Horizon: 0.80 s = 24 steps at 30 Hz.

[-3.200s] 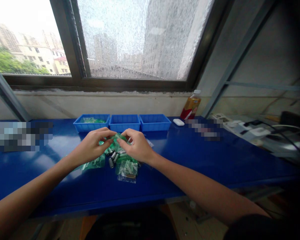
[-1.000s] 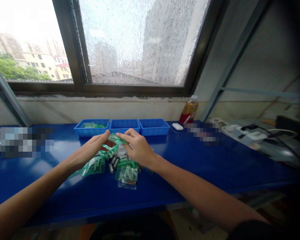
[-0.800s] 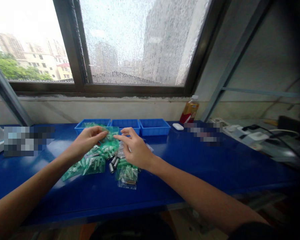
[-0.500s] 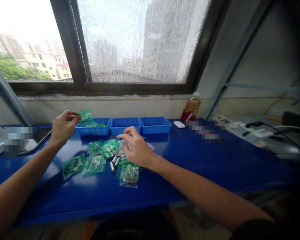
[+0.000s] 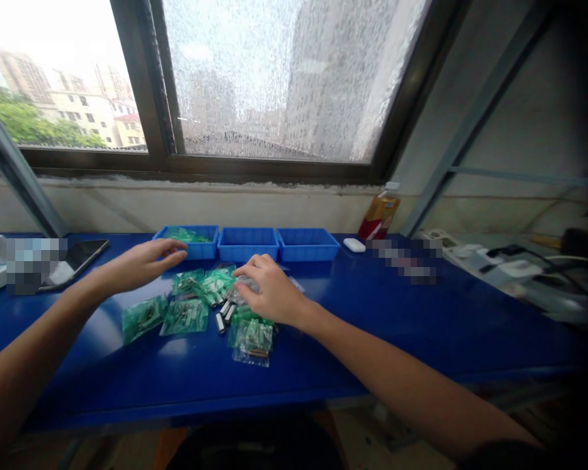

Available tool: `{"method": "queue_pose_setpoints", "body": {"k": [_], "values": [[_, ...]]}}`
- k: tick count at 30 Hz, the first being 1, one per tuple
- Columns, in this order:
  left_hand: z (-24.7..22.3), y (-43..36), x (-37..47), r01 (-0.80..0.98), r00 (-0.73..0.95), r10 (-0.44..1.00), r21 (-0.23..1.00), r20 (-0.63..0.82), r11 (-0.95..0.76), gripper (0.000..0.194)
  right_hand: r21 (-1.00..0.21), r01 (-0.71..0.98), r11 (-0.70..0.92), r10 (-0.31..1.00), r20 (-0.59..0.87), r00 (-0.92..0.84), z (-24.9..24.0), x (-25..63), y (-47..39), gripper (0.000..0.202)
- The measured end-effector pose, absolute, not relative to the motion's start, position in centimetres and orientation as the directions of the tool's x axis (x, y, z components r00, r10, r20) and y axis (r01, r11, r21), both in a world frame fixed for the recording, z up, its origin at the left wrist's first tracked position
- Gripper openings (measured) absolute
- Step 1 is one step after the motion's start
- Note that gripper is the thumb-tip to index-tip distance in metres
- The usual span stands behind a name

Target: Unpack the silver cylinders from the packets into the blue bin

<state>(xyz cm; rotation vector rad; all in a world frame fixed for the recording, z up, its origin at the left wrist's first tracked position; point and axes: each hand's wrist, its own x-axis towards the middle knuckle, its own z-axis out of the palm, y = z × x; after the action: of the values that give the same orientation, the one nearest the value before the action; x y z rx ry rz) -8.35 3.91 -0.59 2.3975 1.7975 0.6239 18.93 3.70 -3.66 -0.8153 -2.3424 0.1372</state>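
Observation:
My left hand (image 5: 149,262) hovers just in front of the left blue bin (image 5: 203,249), fingers apart and holding nothing. Green bags lie inside that bin. My right hand (image 5: 269,287) is over the right part of the pile, its fingers curled at a clear plastic bag (image 5: 245,284); whether they grip it is hard to see. Green bags (image 5: 218,286) of small parts lie in front of the bins, with small silver-and-black cylinders (image 5: 220,322) among them. A clear bag (image 5: 255,343) rests nearest the front edge.
The middle bin (image 5: 248,251) and right bin (image 5: 308,251) stand beside the left one. A white case (image 5: 354,245) and a bottle (image 5: 379,212) are at the back right. At left lies a phone (image 5: 78,261). Power strips and cables are at far right.
The green bag from my left hand is now out of it, and that hand has lowered and moved right, its fingers opened. My right hand has sunk slightly toward the clear bag.

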Motion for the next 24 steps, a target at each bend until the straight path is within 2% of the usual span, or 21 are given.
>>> {"method": "queue_pose_setpoints", "body": {"k": [4, 7, 9, 14, 18, 21, 24], "values": [[-3.4, 0.3, -7.4, 0.851, 0.448, 0.884, 0.237, 0.137, -0.468, 0.049, -0.269, 0.523, 0.809, 0.583, 0.491, -0.648, -3.0, 19.4, 4.0, 0.026], [-5.4, -0.9, -5.9, 0.904, 0.385, 0.909, 0.129, 0.162, -0.406, 0.058, -0.246, 0.472, 0.846, 0.531, 0.462, -0.711, -2.2, 20.0, 3.7, 0.031], [-5.8, -0.7, -4.6, 0.912, 0.378, 0.909, 0.101, 0.174, -0.399, 0.062, -0.227, 0.422, 0.878, 0.479, 0.439, -0.760, -1.7, 20.6, 3.1, 0.036], [-4.6, 1.3, -1.9, 0.903, 0.359, 0.916, 0.184, 0.177, -0.389, 0.062, -0.153, 0.334, 0.930, 0.367, 0.350, -0.862, -1.4, 21.9, 0.9, 0.050], [-3.4, 2.4, -0.3, 0.878, 0.315, 0.893, 0.258, 0.320, -0.402, 0.055, -0.138, 0.307, 0.942, 0.335, 0.314, -0.888, -1.8, 21.7, 0.0, 0.048], [-2.6, 2.5, 1.0, 0.825, 0.319, 0.834, 0.300, 0.450, -0.478, 0.048, -0.195, 0.318, 0.928, 0.369, 0.354, -0.860, -2.2, 21.3, 0.5, 0.033], [-2.0, 1.9, 2.1, 0.741, 0.306, 0.796, 0.395, 0.522, -0.543, 0.039, -0.337, 0.350, 0.874, 0.469, 0.398, -0.788, -2.6, 21.1, 1.3, 0.031]]}}
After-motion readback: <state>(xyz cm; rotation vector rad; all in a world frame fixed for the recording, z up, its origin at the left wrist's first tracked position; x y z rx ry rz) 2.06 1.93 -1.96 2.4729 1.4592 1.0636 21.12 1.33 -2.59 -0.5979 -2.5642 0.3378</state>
